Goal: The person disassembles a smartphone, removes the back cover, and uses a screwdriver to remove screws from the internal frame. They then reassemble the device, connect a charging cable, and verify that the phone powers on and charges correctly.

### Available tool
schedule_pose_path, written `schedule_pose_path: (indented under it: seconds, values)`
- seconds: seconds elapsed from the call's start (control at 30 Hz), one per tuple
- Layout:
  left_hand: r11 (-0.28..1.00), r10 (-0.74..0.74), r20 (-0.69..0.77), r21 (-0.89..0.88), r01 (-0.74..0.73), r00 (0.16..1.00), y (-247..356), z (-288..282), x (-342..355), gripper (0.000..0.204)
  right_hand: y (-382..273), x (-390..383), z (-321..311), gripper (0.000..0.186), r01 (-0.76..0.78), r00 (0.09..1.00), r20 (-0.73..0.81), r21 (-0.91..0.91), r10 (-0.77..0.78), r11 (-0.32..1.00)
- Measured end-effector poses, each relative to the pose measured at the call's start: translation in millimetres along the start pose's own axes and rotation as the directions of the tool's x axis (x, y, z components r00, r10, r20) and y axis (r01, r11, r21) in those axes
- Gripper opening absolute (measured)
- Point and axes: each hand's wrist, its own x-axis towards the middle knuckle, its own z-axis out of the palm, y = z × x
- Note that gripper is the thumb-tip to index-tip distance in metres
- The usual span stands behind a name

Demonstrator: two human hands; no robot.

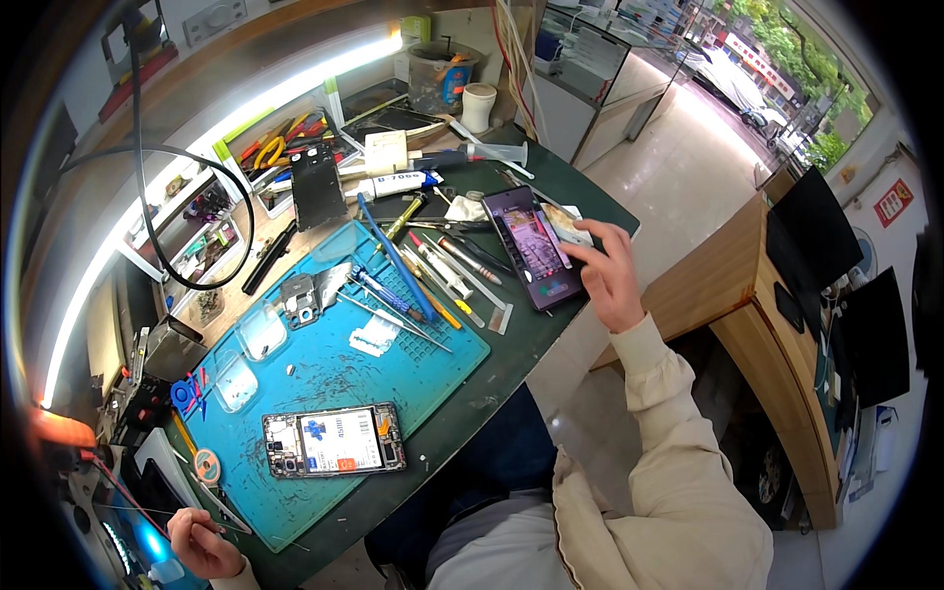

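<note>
My right hand reaches to a dark phone with a lit screen near the table's right edge. Its fingers are apart, and one fingertip is at the right side of the screen. At the lower left, my left hand is closed in a pinch by the mat's near corner. A thin, wire-like line runs by its fingertips; what it holds is too fine to make out. An opened phone with its battery and inner parts exposed lies on the blue repair mat, right of my left hand.
Beyond the opened phone are small clear trays, a metal phone part, tweezers and several screwdrivers. Pliers, a glue tube and a white jar stand farther back. A wooden desk is at the right.
</note>
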Motion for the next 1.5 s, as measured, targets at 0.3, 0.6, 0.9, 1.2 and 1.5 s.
schedule_pose_path:
  seconds: [0.3,0.6,0.9,1.2,1.5]
  values:
    - [1.0,0.012,-0.004,0.001,-0.012,1.0,0.8,-0.9,1.1,0.025,-2.3,15.6,3.7,0.056,0.013,1.0,-0.009,0.034,-0.013,0.999]
    - [1.0,0.017,0.017,-0.011,-0.016,1.0,2.2,-1.5,1.6,0.026,-16.0,23.5,12.1,0.056,-0.045,0.999,0.003,0.076,0.045,0.996]
    - [0.997,0.072,0.01,0.016,-0.072,0.997,1.0,-2.3,4.1,0.027,-10.8,30.7,15.4,0.057,0.03,0.999,0.018,-0.01,-0.03,1.0]
    - [0.997,0.079,0.027,0.013,-0.079,0.997,5.4,-0.2,7.2,0.027,-52.1,29.5,20.0,0.087,-0.194,0.975,0.059,-0.252,0.215,0.948]
    - [0.999,0.049,0.058,0.021,-0.05,0.997,8.9,-11.5,4.5,0.031,-50.7,54.6,29.9,0.094,-0.262,0.92,0.209,-0.299,0.331,0.918]
